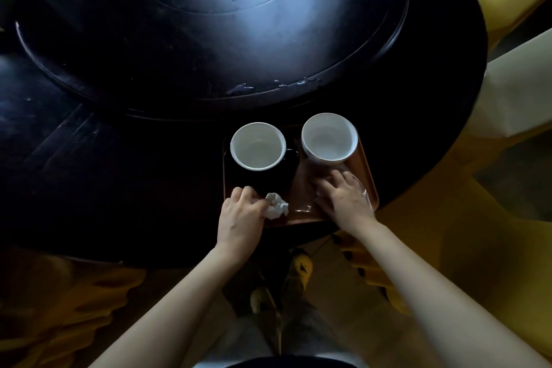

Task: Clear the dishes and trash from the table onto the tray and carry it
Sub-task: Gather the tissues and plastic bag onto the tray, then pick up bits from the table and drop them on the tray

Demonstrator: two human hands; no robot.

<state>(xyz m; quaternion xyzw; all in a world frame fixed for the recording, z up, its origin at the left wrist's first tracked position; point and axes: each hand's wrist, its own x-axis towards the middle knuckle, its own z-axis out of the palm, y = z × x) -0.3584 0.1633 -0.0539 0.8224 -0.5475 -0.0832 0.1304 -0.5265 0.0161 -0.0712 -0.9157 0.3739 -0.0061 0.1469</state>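
Note:
A brown tray [363, 172] lies at the near edge of the dark round table [119, 188]. On it stand a black mug with a white inside [257, 146] at the left and a white bowl [328, 137] at the right. My left hand [240, 218] rests at the tray's near left corner, fingers on a crumpled white napkin [276, 205]. My right hand [343, 197] presses on a clear plastic wrapper [360, 188] lying on the tray's right part. Whether either hand truly grips its item is hard to tell.
A large dark turntable [209, 39] with a few water drops [298, 84] fills the table's middle. Yellow-covered chairs [507, 98] stand at the right and lower left. My shoes [298, 269] show on the floor below the table edge.

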